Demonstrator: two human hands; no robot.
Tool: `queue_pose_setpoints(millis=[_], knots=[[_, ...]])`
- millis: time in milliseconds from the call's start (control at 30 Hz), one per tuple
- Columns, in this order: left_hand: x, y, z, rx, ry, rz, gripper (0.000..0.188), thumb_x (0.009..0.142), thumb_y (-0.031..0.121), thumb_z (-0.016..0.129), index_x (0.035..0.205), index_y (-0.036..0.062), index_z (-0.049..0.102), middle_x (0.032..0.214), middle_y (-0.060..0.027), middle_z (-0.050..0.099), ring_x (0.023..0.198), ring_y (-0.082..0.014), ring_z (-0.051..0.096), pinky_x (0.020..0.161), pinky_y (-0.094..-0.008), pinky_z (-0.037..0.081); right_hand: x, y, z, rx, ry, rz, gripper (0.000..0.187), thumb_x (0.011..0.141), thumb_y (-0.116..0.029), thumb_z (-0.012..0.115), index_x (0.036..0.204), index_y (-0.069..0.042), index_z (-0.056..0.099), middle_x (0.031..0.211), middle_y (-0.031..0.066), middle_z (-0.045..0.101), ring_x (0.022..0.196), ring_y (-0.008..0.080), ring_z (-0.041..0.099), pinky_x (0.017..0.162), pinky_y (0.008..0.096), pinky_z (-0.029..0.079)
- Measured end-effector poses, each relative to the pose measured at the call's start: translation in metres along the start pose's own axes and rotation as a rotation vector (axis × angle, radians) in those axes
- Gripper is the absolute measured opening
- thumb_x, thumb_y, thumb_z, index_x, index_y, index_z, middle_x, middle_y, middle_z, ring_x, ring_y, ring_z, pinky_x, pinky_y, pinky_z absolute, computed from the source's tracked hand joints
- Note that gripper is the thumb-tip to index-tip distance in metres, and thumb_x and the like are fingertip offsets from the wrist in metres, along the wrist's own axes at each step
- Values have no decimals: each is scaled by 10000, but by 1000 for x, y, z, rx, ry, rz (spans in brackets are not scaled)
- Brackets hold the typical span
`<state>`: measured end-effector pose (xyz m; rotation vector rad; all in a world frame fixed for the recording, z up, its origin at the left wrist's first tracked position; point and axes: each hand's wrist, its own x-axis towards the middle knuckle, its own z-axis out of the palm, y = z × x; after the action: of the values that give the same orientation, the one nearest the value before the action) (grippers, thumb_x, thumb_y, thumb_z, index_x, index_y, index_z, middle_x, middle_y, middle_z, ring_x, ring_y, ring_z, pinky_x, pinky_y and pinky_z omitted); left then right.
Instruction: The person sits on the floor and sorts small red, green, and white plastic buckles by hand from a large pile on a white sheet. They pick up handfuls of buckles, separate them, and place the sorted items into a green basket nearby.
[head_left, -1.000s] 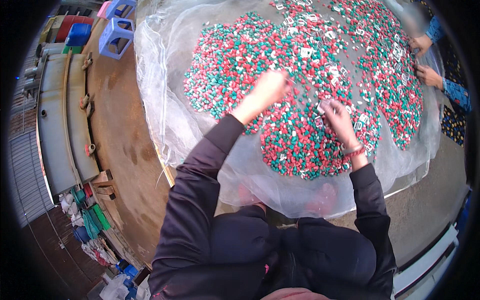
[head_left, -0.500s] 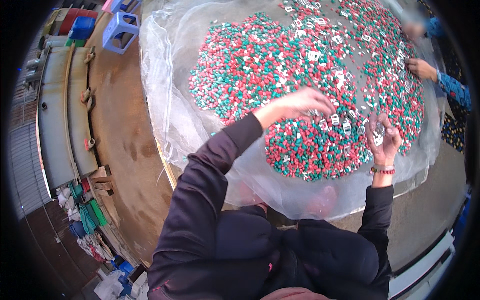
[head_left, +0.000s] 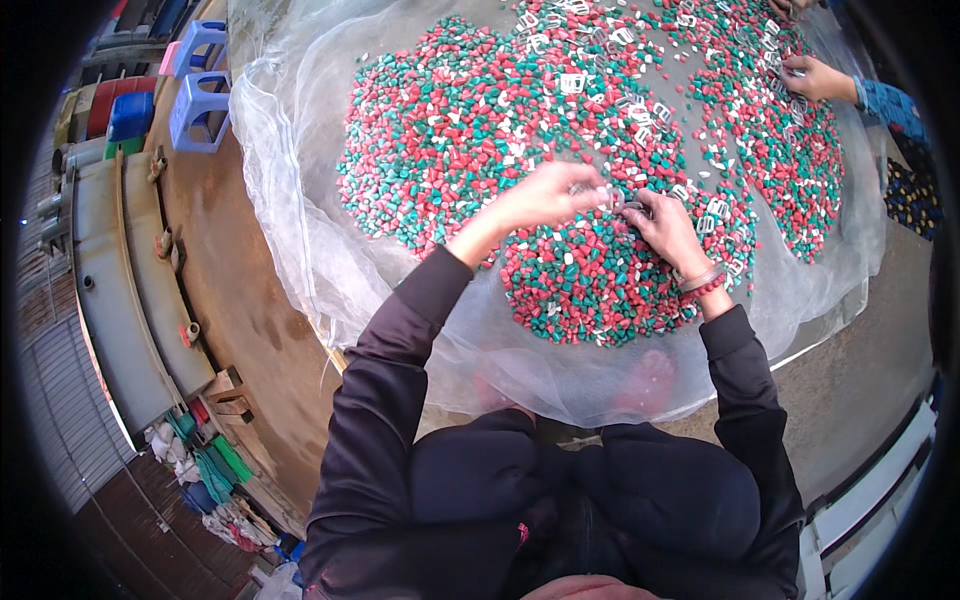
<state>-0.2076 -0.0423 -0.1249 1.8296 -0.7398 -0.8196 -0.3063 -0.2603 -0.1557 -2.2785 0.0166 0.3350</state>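
Over a broad spread of small red, green and white pebble-like pieces [head_left: 590,290], my two hands are close together. My left hand [head_left: 553,196] reaches in from the left, its fingers closed around a pale buckle-like frame [head_left: 606,198] that is blurred. Just to its right, my right hand [head_left: 668,232], with a red bead bracelet at the wrist, is palm down and pinches a greyish buckle-like piece [head_left: 633,207]. Its palm is hidden. White slotted buckles [head_left: 717,208] lie on the pieces beside it, and more white buckles [head_left: 572,83] are scattered farther back.
A translucent mesh sheet [head_left: 560,385] lies beneath the pieces and drapes over the near edge, against my knees. At the far right another person's hand [head_left: 815,78] works among the pieces. Blue plastic stools [head_left: 200,112] and a long metal tank [head_left: 120,290] stand to the left.
My right hand has turned from palm up, with shiny pieces in it, to palm down and moved left beside my left hand. The view has shifted slightly.
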Motion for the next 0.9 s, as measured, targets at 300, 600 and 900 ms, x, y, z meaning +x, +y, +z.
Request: queue_pose_setpoints(millis=[300, 600, 900], knots=[[-10, 19, -37, -1111, 5, -138, 190, 908, 254, 593, 889, 68, 566, 687, -66, 590, 507, -133, 549, 376, -236, 379, -2, -29, -37, 1855, -254, 113, 224, 925, -225, 518, 868, -9, 509, 729, 82, 478, 641, 179, 490, 430, 211, 390], [6, 52, 11, -194, 323, 255, 110, 902, 167, 594, 966, 83, 565, 740, -30, 565, 651, -148, 598, 535, -299, 503, -11, -51, 12, 2051, -470, 315, 547, 1005, -441, 367, 1407, -71, 384, 1354, 182, 509, 1224, 386, 516, 979, 561, 473], [-13, 30, -6, 430, 548, 378, 167, 825, 177, 653, 932, 50, 635, 927, -111, 627, 913, -287, 614, 776, -408, 510, -3, -46, 15, 1888, -376, 521, 174, 923, -216, 589, 961, -47, 605, 942, 117, 638, 749, 211, 640, 336, 198, 380]])
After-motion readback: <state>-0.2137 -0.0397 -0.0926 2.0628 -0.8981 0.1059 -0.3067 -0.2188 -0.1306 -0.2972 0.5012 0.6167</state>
